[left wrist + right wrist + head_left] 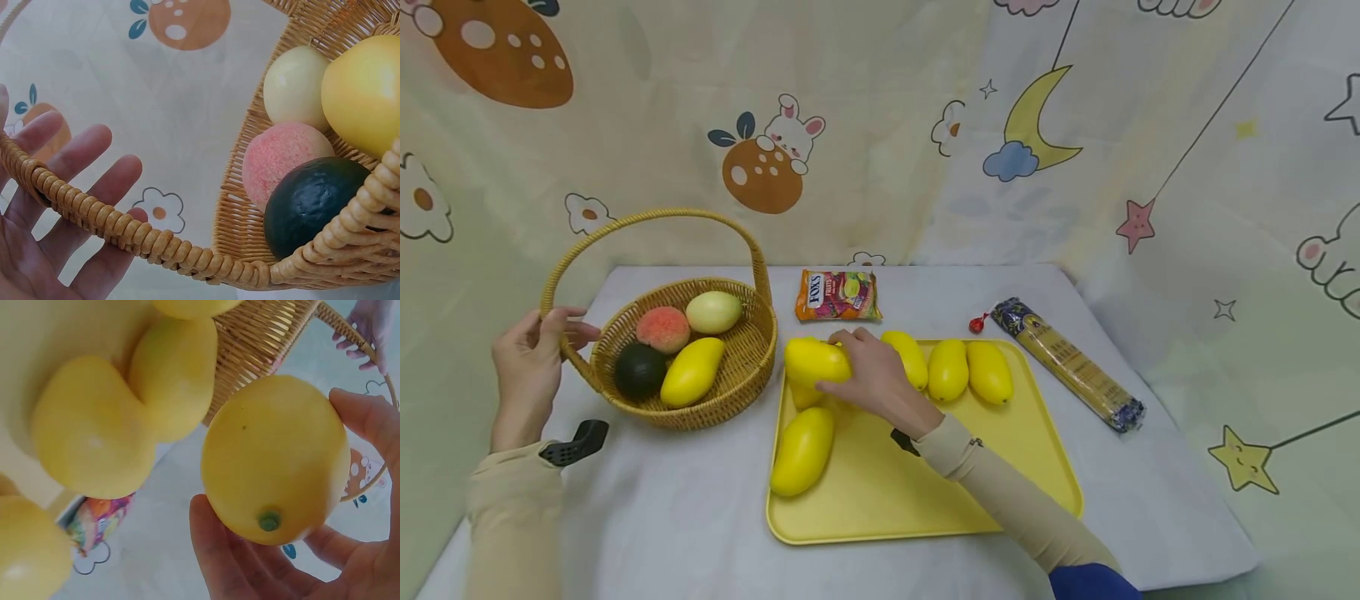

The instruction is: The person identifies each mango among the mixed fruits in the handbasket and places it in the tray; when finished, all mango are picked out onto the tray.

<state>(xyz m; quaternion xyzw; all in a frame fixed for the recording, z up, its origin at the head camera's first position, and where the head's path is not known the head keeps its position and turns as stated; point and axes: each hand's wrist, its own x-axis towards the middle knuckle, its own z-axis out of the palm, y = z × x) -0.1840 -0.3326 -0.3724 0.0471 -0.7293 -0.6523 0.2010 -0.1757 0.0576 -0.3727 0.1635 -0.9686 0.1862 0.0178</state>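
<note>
My right hand (876,375) grips a yellow mango (817,362), raised over the left back of the yellow tray (925,483). In the right wrist view, thumb and fingers curl round this mango (275,459), and its green stem spot faces the camera. My left hand (531,367) is at the left side of the wicker basket's handle (647,215). Its fingers (84,150) are spread and nearly straight behind the handle, touching it. Inside the basket (752,350) lie a pink peach (662,329), a dark avocado (640,371), a pale green fruit (713,312) and another mango (693,372).
More mangoes lie on the tray, one at the front left (803,452) and several along the back, including this one (948,370). Behind the tray is an orange candy bag (838,295). A red wrapped candy (977,323) and a pasta packet (1067,364) lie to the right.
</note>
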